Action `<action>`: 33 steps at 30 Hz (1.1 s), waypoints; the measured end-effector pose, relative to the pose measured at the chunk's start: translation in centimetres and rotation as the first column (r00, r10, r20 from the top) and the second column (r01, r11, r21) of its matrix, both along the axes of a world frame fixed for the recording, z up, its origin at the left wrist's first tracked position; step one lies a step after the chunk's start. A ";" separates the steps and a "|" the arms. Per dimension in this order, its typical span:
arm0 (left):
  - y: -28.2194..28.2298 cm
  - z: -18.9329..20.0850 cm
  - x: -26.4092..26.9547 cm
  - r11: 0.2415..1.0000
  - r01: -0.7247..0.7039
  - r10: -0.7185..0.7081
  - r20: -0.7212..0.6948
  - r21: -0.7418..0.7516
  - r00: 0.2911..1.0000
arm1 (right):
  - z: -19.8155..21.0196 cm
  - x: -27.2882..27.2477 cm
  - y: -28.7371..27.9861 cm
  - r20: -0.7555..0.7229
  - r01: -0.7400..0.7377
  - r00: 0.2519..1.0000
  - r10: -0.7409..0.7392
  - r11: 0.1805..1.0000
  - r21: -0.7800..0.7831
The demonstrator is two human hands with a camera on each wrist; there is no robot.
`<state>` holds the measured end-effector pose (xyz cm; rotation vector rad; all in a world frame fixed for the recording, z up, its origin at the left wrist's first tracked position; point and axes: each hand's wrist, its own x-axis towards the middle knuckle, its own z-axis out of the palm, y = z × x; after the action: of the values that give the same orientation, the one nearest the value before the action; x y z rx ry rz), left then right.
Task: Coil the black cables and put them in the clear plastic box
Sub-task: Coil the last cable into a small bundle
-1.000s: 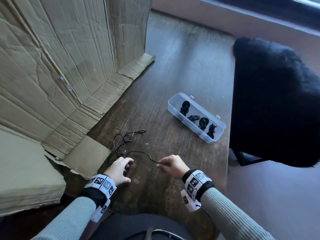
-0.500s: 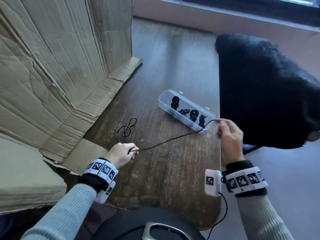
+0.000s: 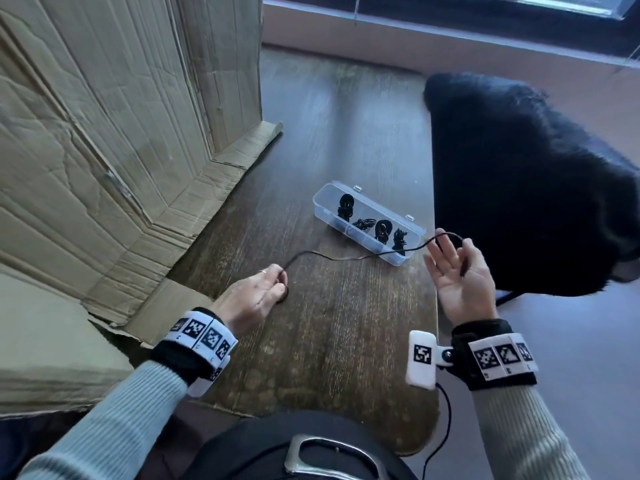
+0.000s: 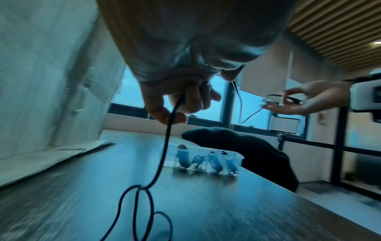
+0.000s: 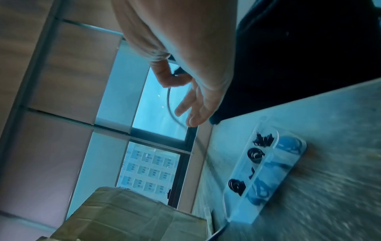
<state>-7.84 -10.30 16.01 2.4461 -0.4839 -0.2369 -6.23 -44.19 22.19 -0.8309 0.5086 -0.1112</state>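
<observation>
The black cable (image 3: 339,258) runs slack just in front of the clear plastic box (image 3: 367,221), which sits on the desk (image 3: 346,341) and already holds four small coiled bundles. The left hand (image 3: 254,297), nearer than the box and toward the cardboard (image 3: 104,150), is curled round the cable, and the wrist view shows the rest trailing down from it in loose loops onto the desk. The right hand (image 3: 459,271), just beside the box's near end, has its thumb clamping the cable's end against the palm while the other fingers are spread, a first loop arching over them.

To coil well, I judge the right hand should wind even turns round its spread fingers while the left feeds cable with light tension, so the trailing loops do not knot.

The right hand is over the desk's edge beside the black furry chair (image 3: 536,185); there is free room nearer than the box, and the cardboard walls off the far side.
</observation>
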 end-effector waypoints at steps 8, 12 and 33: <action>-4.1 1.9 0.2 0.984 0.172 -0.177 0.166 0.043 0.970 | -0.3 -0.7 5.6 0.008 -0.378 0.837 0.548 0.589 -0.714; -5.3 2.7 1.3 0.950 0.076 -0.024 0.171 -0.303 0.985 | -1.8 -1.3 8.0 -0.169 -0.508 0.679 0.714 0.291 -0.811; 1.4 -4.1 2.8 1.000 -0.024 0.022 0.073 0.017 0.997 | -1.0 0.7 -1.6 0.034 0.008 0.985 0.169 0.150 -0.989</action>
<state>-5.06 -8.89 11.94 2.4836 -0.4866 -0.1434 -5.57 -45.80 21.14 -2.2087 0.1708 -0.4476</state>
